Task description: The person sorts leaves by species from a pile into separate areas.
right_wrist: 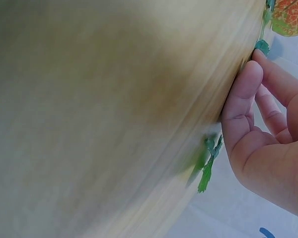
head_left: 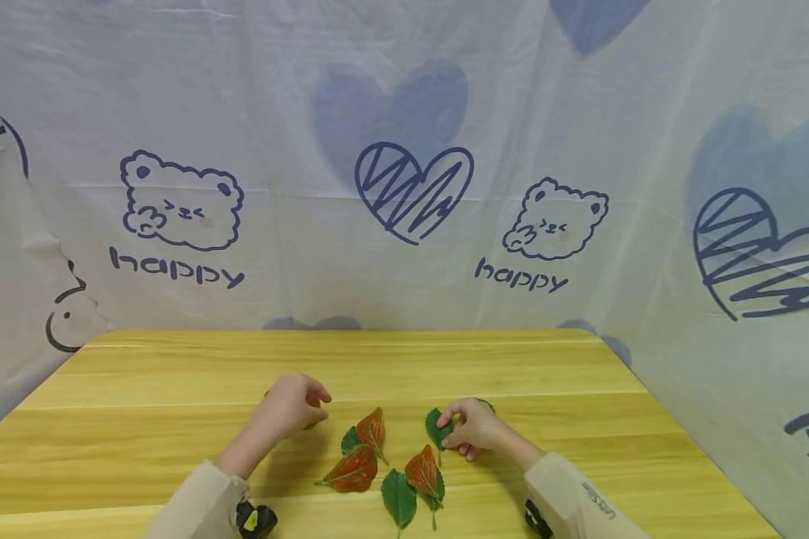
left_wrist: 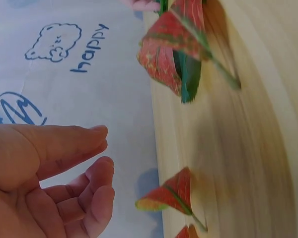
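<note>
My left hand (head_left: 293, 404) hovers over the left of the wooden table, fingers loosely bent. In the left wrist view, a gap shows between the thumb and fingers (left_wrist: 100, 176), with nothing held. A red leaf (head_left: 312, 424) lies beyond that hand, mostly hidden by it. My right hand (head_left: 475, 430) pinches the right edge of a green leaf (head_left: 434, 427) low at the tabletop, thumb and index fingertip close together. Between the hands lie red leaves (head_left: 353, 470) and green leaves (head_left: 398, 497), some overlapping. Another red-and-green leaf (head_left: 421, 470) rests over a green one.
The wooden table (head_left: 546, 367) has a straight far edge against a pale curtain (head_left: 283, 90) printed with bears and hearts. A green leaf (head_left: 488, 405) peeks out behind the right hand. The right wrist view also shows a green leaf (right_wrist: 206, 173) beside that hand.
</note>
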A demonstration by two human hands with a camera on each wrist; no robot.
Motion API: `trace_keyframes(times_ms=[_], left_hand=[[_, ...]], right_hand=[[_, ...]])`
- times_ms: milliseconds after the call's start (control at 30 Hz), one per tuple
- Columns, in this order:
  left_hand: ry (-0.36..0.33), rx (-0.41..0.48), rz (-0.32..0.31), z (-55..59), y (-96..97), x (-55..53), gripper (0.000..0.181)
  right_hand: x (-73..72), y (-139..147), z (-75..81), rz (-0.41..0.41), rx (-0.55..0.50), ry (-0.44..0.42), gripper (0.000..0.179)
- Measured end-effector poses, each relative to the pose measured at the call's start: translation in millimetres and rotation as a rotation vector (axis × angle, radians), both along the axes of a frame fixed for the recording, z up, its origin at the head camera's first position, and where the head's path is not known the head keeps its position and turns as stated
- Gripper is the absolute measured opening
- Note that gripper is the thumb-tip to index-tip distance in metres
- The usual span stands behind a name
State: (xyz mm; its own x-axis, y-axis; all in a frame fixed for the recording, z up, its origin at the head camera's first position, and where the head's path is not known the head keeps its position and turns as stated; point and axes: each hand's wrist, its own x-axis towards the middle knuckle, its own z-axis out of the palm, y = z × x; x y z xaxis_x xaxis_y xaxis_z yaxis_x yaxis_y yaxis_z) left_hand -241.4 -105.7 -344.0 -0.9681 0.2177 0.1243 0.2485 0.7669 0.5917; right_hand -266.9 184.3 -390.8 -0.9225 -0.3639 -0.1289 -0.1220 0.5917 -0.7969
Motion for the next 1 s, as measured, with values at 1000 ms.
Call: trace_keyframes(times_ms=[1000], left_hand=[[-0.252, 0.147, -0.396, -21.2, 26.2, 12.8, 0.023]], right_hand=[[-0.1, 0.3, -0.6, -0.018, -0.007, -0.006, 0.017]])
